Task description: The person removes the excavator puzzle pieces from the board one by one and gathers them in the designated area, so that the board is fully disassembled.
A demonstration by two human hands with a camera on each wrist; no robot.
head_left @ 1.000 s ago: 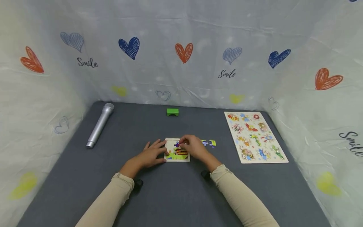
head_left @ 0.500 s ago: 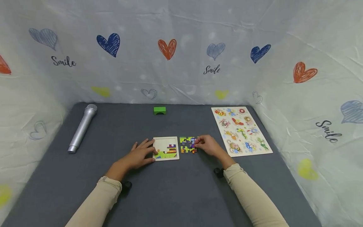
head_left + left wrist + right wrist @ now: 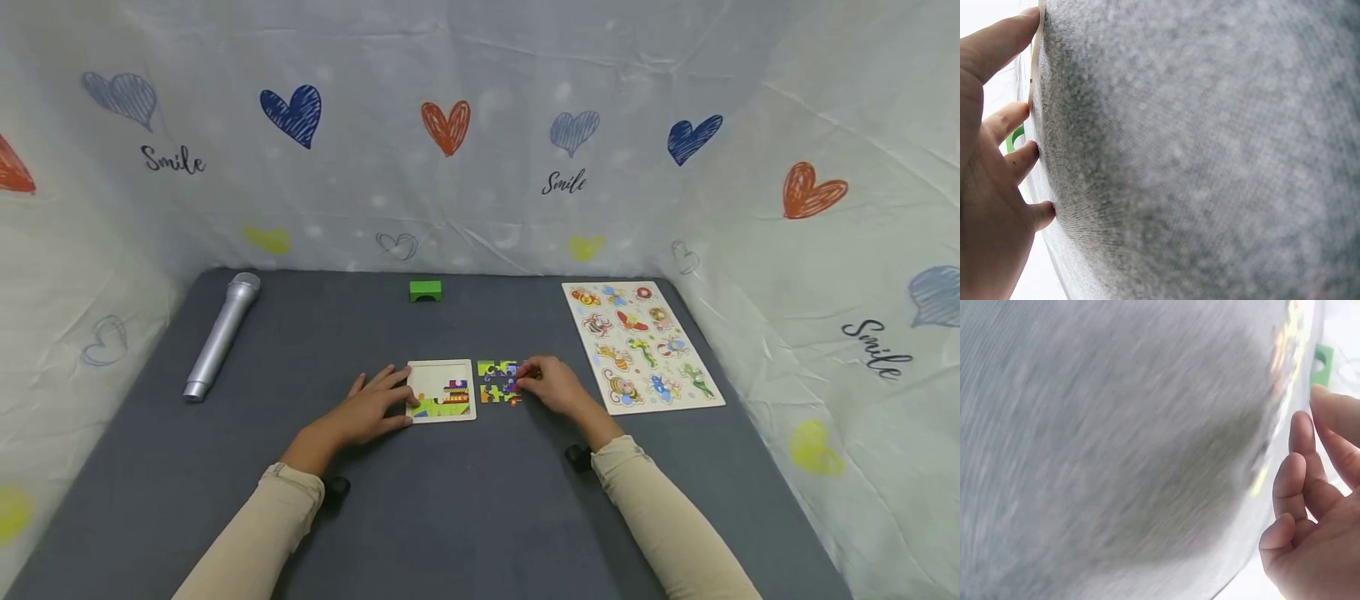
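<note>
My left hand (image 3: 369,414) lies with spread fingers on the left edge of a small wooden puzzle tray (image 3: 474,402). In the left wrist view its thumb and fingertips (image 3: 1027,111) touch the tray's pale side. Several jigsaw pieces (image 3: 450,406), green with a red and yellow picture, fill the tray's lower part; its upper part is bare wood. Just right of the tray lie loose jigsaw pieces (image 3: 491,393) in rough rows. Over their right end my right hand (image 3: 553,385) pinches a purple and red puzzle piece (image 3: 518,381) between thumb and forefinger, mostly hidden by the fingers.
A flat board with insect pictures (image 3: 641,348) lies at the right. A silver microphone (image 3: 223,335) is at the far left, and a green arch block (image 3: 425,290) stands near the back. Behind the grey table (image 3: 450,508) hangs a heart-printed curtain (image 3: 495,200).
My right hand has moved from over the tray to the loose pieces on the right, taking the purple piece along. The left hand stays on the tray. The head view has turned right.
</note>
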